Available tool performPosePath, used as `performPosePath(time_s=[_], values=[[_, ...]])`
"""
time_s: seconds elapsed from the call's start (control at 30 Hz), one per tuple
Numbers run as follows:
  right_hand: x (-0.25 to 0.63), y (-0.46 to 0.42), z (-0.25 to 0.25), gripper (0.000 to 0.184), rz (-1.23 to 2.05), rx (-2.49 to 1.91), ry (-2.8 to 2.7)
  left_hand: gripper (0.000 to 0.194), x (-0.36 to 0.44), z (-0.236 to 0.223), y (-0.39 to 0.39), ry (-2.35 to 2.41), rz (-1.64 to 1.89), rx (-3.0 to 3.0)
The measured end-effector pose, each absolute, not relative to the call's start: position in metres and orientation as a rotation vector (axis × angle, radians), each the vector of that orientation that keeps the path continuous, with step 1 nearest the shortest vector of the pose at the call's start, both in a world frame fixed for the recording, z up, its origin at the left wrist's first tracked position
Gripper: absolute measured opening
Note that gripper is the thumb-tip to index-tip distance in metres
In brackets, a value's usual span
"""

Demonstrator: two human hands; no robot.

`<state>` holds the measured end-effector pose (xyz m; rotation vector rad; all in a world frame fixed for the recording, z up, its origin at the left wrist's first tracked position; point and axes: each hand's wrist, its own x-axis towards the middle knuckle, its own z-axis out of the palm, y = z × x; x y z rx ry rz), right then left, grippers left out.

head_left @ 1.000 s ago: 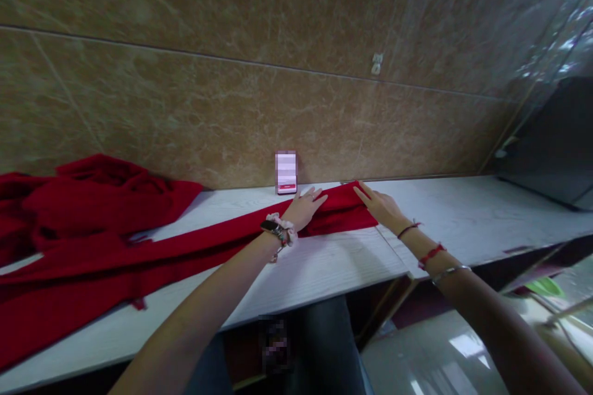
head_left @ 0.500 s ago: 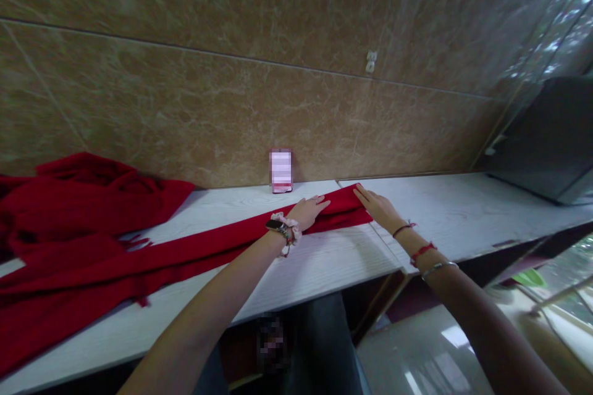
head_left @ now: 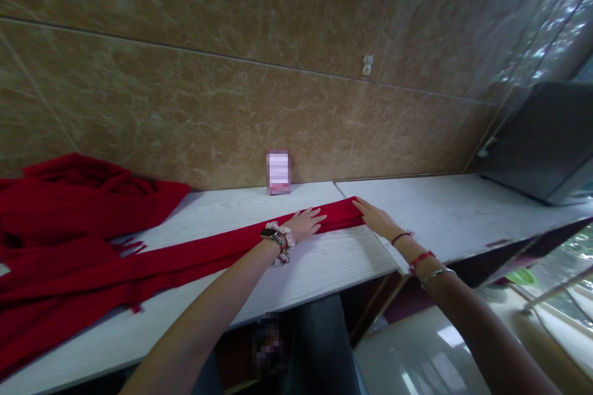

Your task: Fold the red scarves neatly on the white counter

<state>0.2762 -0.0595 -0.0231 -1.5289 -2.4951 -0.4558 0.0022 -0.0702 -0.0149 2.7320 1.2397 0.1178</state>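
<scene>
A long red scarf [head_left: 194,256] lies folded lengthwise across the white table [head_left: 324,265], running from the lower left to the centre. My left hand [head_left: 306,223] rests flat on the scarf near its right end, fingers stretched out. My right hand [head_left: 376,217] lies flat at the scarf's right tip, fingers extended along the cloth edge. Neither hand grips anything. The left wrist carries a watch and a scrunchie, the right wrist red strings and a bangle.
More red cloth [head_left: 78,197] is heaped at the left against the brown marble wall. A small pink-and-white box [head_left: 278,171] stands at the wall behind my hands. A dark appliance [head_left: 542,142] sits at the far right. The table's front edge is near my legs.
The scarf's right end has become narrower and has drawn toward me. Both hands slid back a little with it and stayed flat on the cloth.
</scene>
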Motion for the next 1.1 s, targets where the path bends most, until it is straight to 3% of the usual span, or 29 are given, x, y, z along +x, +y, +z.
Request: performPosePath(time_s=[0.13,0.3,0.63,0.87,1.1], values=[[0.283,-0.06,-0.019,0.057,-0.418,-1.41,-2.471,0.042,-0.003,-0.012,-0.07,1.171,0.229,2.691],[0.292,-0.069,-0.031,0.053,-0.383,-1.347,-2.596,0.04,-0.012,-0.016,-0.075,1.174,0.052,2.733],[0.29,-0.065,-0.024,0.059,-0.586,-1.251,-2.557,0.046,-0.009,-0.016,-0.078,1.194,-0.021,2.924],[0.283,-0.046,-0.021,0.052,-0.739,-1.127,-2.506,0.052,-0.013,-0.025,-0.082,1.21,0.009,2.932],[0.295,-0.055,-0.041,0.055,-0.596,-1.216,-2.647,0.051,-0.017,-0.024,-0.084,1.181,0.031,2.849]])
